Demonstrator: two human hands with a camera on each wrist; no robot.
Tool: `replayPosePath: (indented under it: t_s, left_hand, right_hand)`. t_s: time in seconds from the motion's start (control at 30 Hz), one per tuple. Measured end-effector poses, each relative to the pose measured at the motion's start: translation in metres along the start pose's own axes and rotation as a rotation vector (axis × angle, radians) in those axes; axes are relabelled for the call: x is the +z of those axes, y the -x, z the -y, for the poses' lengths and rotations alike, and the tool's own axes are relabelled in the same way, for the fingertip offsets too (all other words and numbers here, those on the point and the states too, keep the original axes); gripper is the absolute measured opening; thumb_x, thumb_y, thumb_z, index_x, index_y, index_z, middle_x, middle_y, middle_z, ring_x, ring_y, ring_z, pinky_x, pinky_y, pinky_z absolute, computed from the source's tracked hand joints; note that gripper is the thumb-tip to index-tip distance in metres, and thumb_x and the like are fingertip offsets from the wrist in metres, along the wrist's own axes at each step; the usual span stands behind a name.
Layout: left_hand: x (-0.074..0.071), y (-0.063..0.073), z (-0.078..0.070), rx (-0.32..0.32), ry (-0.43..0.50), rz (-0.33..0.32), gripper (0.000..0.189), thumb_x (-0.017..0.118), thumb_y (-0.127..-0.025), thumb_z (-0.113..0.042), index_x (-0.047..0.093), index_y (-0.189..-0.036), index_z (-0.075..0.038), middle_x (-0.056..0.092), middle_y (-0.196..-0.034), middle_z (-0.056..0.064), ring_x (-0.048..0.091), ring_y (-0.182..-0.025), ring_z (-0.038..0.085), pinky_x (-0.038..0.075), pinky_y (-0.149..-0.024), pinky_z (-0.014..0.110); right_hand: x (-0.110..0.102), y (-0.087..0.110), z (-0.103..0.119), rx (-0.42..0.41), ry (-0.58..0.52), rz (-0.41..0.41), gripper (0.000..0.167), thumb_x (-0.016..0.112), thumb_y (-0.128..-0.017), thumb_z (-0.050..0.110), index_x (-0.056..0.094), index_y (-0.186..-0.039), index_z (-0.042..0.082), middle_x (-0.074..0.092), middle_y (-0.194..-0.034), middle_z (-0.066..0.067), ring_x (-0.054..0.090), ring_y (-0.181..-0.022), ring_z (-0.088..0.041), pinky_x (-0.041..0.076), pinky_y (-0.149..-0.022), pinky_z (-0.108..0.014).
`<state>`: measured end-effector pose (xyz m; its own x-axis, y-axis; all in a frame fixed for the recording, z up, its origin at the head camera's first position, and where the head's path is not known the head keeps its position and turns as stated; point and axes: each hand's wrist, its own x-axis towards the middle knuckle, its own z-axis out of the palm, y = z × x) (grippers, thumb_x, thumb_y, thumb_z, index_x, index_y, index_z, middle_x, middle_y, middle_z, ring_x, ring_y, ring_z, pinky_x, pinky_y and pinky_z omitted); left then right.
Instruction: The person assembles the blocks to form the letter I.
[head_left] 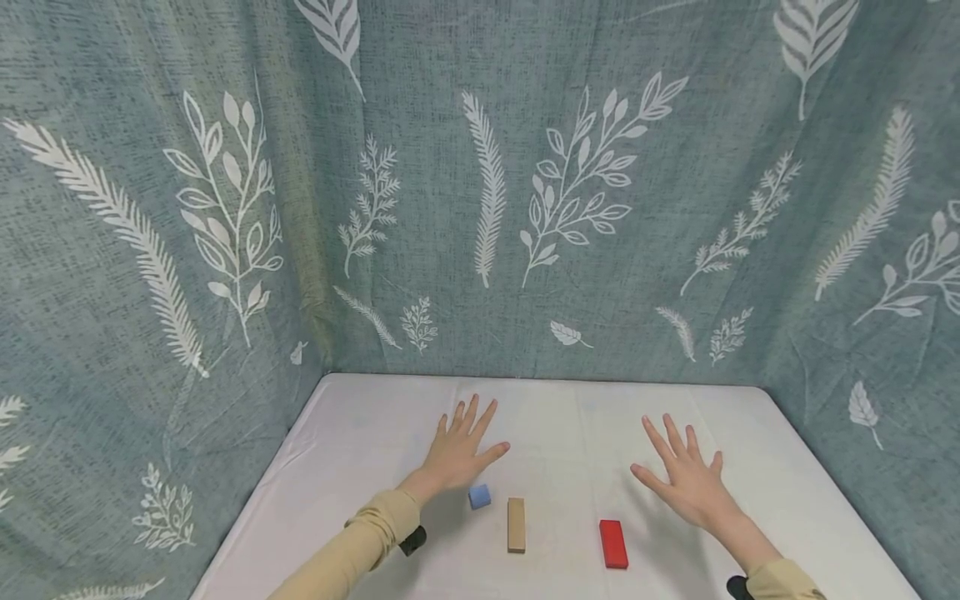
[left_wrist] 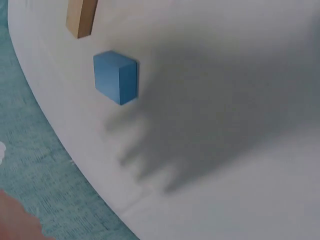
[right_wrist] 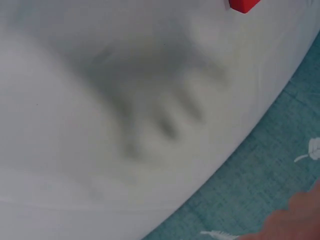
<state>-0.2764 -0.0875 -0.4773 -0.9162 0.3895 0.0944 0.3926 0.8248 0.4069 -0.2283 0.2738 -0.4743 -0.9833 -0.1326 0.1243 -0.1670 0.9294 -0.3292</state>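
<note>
My left hand is held over the table with its fingers straight and spread, holding nothing. Nearest to it is a small blue cube, just below the palm in the head view; the left wrist view shows the cube beside the hand's shadow. A plain wooden block lies right of the cube, its long side pointing away from me. Over the right side, my right hand also spreads its straight fingers, with nothing in them. A red rectangular block lies to its lower left.
A white cloth covers the table. Blue-green curtains with white leaf prints hang behind it and along both sides. Dark wrist straps show at the beige sleeves.
</note>
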Motion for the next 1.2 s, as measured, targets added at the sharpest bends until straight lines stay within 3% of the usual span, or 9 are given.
replayPosePath:
  t_s: [0.2,0.43,0.6,0.83,1.0,1.1,1.2]
  left_hand:
    - [0.004,0.004,-0.009,0.041,0.067,0.007,0.074,0.041,-0.095,-0.055,0.018,-0.153,-0.016,0.011,-0.159,0.019,0.009,-0.146,0.04,0.013,-0.119,0.062]
    - [0.012,0.011,-0.017,0.081,0.114,0.077,0.077,0.046,-0.094,-0.053,0.017,-0.152,-0.01,0.013,-0.158,0.019,0.013,-0.146,0.037,0.017,-0.121,0.055]
    - [0.017,0.015,-0.022,0.085,0.161,0.125,0.079,0.048,-0.093,-0.055,0.019,-0.152,-0.011,0.013,-0.159,0.014,0.015,-0.147,0.033,0.019,-0.122,0.052]
    - [0.024,0.023,-0.027,0.055,0.24,0.167,0.079,0.052,-0.091,-0.054,0.024,-0.151,-0.011,0.02,-0.158,0.011,0.022,-0.145,0.033,0.032,-0.112,0.062]
    - [0.027,0.028,-0.031,0.051,0.344,0.181,0.08,0.055,-0.09,-0.052,0.026,-0.149,-0.006,0.025,-0.156,0.017,0.026,-0.143,0.036,0.03,-0.114,0.059]
    - [0.029,0.031,-0.032,0.064,0.405,0.191,0.081,0.057,-0.09,-0.051,0.027,-0.148,-0.002,0.027,-0.154,0.02,0.028,-0.141,0.037,0.029,-0.115,0.058]
    - [0.032,0.034,-0.033,0.077,0.426,0.204,0.082,0.057,-0.09,-0.05,0.027,-0.147,0.0,0.028,-0.153,0.021,0.03,-0.14,0.038,0.03,-0.115,0.058]
  right_hand:
    - [0.002,0.004,0.003,-0.023,-0.028,0.007,0.079,0.049,-0.088,0.063,0.015,-0.152,0.031,0.014,-0.158,-0.019,0.011,-0.139,-0.056,0.006,-0.094,-0.088]
    - [0.006,0.008,0.007,-0.031,-0.057,0.048,0.08,0.049,-0.088,0.063,0.019,-0.152,0.026,0.017,-0.158,-0.018,0.014,-0.14,-0.053,0.008,-0.096,-0.086]
    - [0.01,0.012,0.005,-0.043,-0.153,0.096,0.08,0.052,-0.089,0.059,0.017,-0.153,0.026,0.016,-0.158,-0.016,0.012,-0.142,-0.05,0.008,-0.098,-0.084]
    - [0.015,0.015,0.005,-0.025,-0.325,0.224,0.085,0.053,-0.089,0.058,0.01,-0.154,0.024,0.013,-0.159,-0.015,0.009,-0.144,-0.044,0.004,-0.105,-0.08]
    - [0.019,0.017,0.006,-0.023,-0.368,0.255,0.085,0.055,-0.09,0.053,0.012,-0.154,0.017,0.016,-0.159,-0.015,0.017,-0.144,-0.041,0.018,-0.113,-0.069]
    - [0.021,0.017,0.007,-0.014,-0.387,0.256,0.084,0.057,-0.091,0.048,0.014,-0.153,0.013,0.019,-0.158,-0.017,0.023,-0.142,-0.042,0.029,-0.112,-0.064]
    - [0.023,0.018,0.008,0.007,-0.403,0.267,0.084,0.059,-0.09,0.047,0.015,-0.153,0.012,0.021,-0.157,-0.018,0.026,-0.14,-0.044,0.031,-0.11,-0.064]
